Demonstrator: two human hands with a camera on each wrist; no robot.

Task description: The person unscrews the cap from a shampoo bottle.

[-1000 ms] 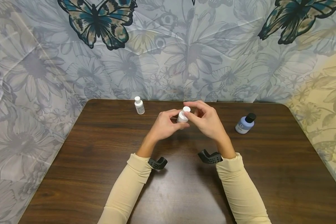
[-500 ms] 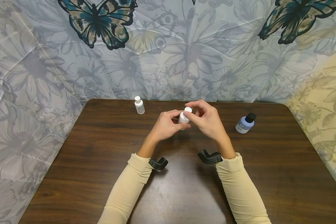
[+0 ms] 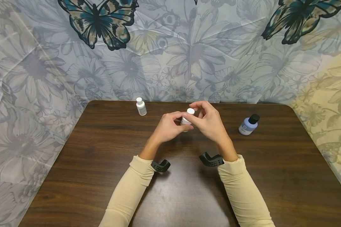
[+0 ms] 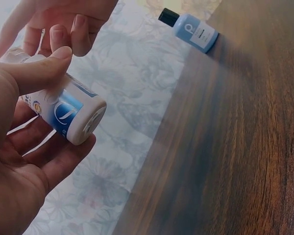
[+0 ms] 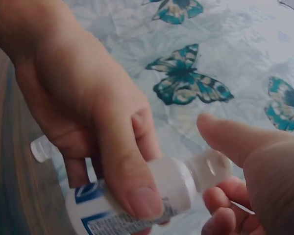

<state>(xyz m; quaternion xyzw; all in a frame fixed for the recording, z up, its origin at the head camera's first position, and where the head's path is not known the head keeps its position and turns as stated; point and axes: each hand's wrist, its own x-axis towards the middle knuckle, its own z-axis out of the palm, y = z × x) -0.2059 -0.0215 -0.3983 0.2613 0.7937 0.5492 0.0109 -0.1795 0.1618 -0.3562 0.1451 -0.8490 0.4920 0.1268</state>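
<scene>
My left hand (image 3: pixel 169 127) grips a small white bottle (image 4: pixel 83 110) with a blue label, its thumb across the side and its fingers round the back. The bottle is held above the table, its base pointing to the lower right in the left wrist view. The right hand (image 3: pixel 210 121) is at the white cap (image 3: pixel 190 111). In the right wrist view its curled fingers (image 5: pixel 220 198) lie against the cap (image 5: pixel 210 169), while the thumb extends over it, seemingly a little apart. Whether the cap is loose I cannot tell.
Another small white bottle (image 3: pixel 141 107) stands at the back left of the dark wooden table (image 3: pixel 88 164). A blue-purple bottle with a black cap (image 3: pixel 248 125) stands to the right of the hands. Behind hangs a floral cloth (image 3: pixel 159 56) with butterflies.
The right thumb has slid left across the bottle's neck, and the right wrist has turned slightly. Over the second, the held bottle has shifted a little to the right.
</scene>
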